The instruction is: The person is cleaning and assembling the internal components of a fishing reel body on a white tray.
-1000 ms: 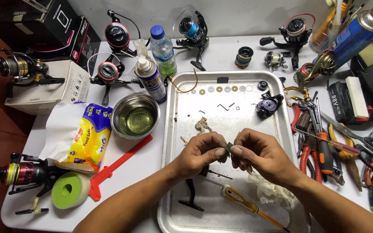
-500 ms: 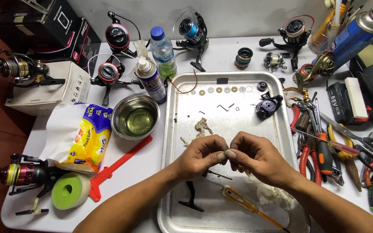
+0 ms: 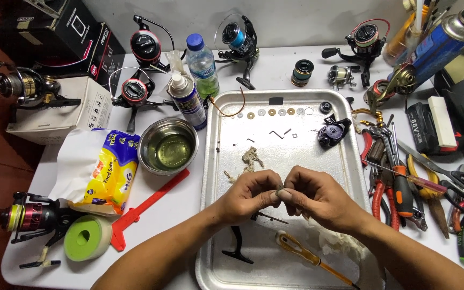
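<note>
Head view: left hand and right hand pinch a small part over the tray; likely light, stiff, best held at its edges.

Steel bowl, water bottle, pliers.

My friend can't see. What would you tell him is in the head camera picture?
Two hands, left hand and right hand, pinch a tiny part together over a metal tray. Around the tray lie fishing reels, a steel bowl, a spray can and pliers.
</note>
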